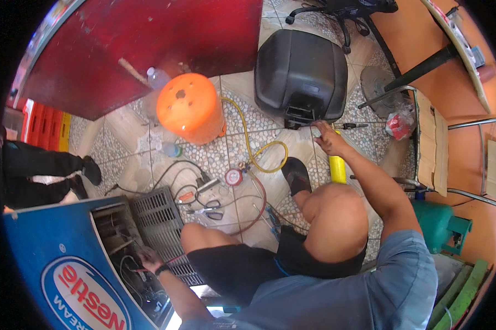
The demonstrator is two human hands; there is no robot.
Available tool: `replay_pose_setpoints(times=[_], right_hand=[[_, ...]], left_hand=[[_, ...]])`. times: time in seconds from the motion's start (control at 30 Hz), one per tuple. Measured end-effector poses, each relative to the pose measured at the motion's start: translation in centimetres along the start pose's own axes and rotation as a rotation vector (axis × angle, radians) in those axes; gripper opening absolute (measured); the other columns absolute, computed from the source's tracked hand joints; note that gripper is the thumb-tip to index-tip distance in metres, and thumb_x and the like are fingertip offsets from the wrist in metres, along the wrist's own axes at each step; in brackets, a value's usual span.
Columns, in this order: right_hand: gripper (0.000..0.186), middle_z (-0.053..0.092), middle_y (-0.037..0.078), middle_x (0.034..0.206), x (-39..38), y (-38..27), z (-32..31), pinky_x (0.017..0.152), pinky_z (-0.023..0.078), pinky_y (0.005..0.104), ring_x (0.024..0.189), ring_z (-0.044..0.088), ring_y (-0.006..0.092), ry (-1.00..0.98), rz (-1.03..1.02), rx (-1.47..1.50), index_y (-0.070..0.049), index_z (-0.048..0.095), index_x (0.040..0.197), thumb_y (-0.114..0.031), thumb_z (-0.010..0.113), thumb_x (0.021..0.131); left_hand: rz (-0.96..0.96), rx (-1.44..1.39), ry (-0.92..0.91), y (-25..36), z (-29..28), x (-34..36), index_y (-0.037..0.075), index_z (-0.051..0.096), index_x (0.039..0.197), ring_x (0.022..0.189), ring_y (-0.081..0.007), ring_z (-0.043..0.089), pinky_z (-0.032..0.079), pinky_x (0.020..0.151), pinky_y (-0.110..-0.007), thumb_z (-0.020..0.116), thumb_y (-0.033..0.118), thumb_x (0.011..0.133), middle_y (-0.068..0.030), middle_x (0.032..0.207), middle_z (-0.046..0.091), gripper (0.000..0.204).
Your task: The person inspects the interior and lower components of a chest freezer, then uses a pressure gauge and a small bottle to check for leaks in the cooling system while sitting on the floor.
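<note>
My left hand [149, 258] reaches into the open machine compartment of a blue freezer [44, 231], among thin pipes and wires. Its fingers are curled, and what they hold is too small to make out. My right hand [329, 140] is stretched forward beside a black top box [300, 77], fingers apart and nothing visible between them. Just below that hand stands a yellow gas cylinder [338, 169]; a dark torch head [351, 126] shows beyond it. A red pressure gauge [233, 176] lies on the floor, with a yellow hose [247, 137] joined to it.
An orange upturned bucket [190, 107] stands ahead, near a small bottle [170, 149]. Scissors [208, 210], cables and a removed grille [159, 220] lie by my knees. A green tank [432, 225] and a metal-framed chair [431, 143] are at right. Another person's legs [44, 170] are at left.
</note>
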State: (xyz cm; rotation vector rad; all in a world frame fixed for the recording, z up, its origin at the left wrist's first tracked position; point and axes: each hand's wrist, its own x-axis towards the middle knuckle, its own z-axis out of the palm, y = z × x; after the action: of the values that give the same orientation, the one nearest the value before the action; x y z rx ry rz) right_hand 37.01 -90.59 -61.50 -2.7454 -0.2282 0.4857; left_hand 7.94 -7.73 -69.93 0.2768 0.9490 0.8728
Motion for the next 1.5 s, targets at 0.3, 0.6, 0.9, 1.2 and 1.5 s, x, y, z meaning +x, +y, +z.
replay_pose_setpoints(times=[0.3, 0.6, 0.9, 1.2, 1.5], right_hand=[[0.061, 0.045, 0.024, 0.151, 8.8, -4.8, 3.4, 0.104, 0.049, 0.0545, 0.130, 0.055, 0.0433, 0.092, 0.203, 0.143, -0.006, 0.043, 0.150, -0.023, 0.059, 0.093], [0.030, 0.068, 0.017, 0.115, 4.0, -6.1, -9.3, 0.086, 0.056, 0.0496, 0.105, 0.068, 0.0381, 0.399, -0.022, 0.120, -0.005, 0.065, 0.120, -0.023, 0.065, 0.096], [0.015, 0.067, 0.019, 0.101, 4.9, -2.8, -19.5, 0.080, 0.053, 0.0451, 0.090, 0.067, 0.0386, 1.195, -0.134, 0.333, -0.003, 0.068, 0.109, -0.008, 0.065, 0.096], [0.017, 0.062, 0.018, 0.107, 4.2, 2.1, 1.7, 0.093, 0.051, 0.0480, 0.108, 0.060, 0.0389, 0.509, -0.014, 0.315, -0.003, 0.066, 0.105, -0.010, 0.067, 0.090], [0.041, 0.064, 0.024, 0.126, 13.3, 3.3, 0.4, 0.099, 0.050, 0.0482, 0.114, 0.062, 0.0426, 0.455, 0.053, 0.451, 0.001, 0.061, 0.122, -0.029, 0.069, 0.095]], left_hand=[[0.436, 1.411, -0.614, -10.3, 17.0, -17.8, 0.001, 0.067, 0.116, 0.098, -0.0180, 0.064, 0.050, 0.089, -0.032, 0.061, 0.019, 0.104, -0.0067, 0.108, 0.070, 0.022], [1.114, 1.502, -2.235, -42.2, 37.2, -44.9, 0.010, 0.034, 0.160, 0.152, -0.0407, 0.030, 0.024, 0.123, -0.056, 0.081, 0.026, 0.083, -0.0170, 0.167, 0.031, 0.091], [1.808, 1.028, -2.331, -53.8, 55.6, -50.4, 0.008, 0.053, 0.136, 0.137, -0.0419, 0.046, 0.041, 0.112, -0.056, 0.081, 0.022, 0.074, -0.0186, 0.142, 0.052, 0.070], [1.630, 1.227, -2.460, -57.0, 62.1, -51.9, 0.004, 0.051, 0.139, 0.135, -0.0455, 0.048, 0.040, 0.116, -0.048, 0.080, 0.026, 0.079, -0.0250, 0.143, 0.049, 0.071], [1.512, 1.338, -2.514, -58.4, 64.4, -52.8, 0.004, 0.047, 0.143, 0.139, -0.0439, 0.044, 0.036, 0.119, -0.048, 0.082, 0.028, 0.080, -0.0250, 0.146, 0.046, 0.076]])
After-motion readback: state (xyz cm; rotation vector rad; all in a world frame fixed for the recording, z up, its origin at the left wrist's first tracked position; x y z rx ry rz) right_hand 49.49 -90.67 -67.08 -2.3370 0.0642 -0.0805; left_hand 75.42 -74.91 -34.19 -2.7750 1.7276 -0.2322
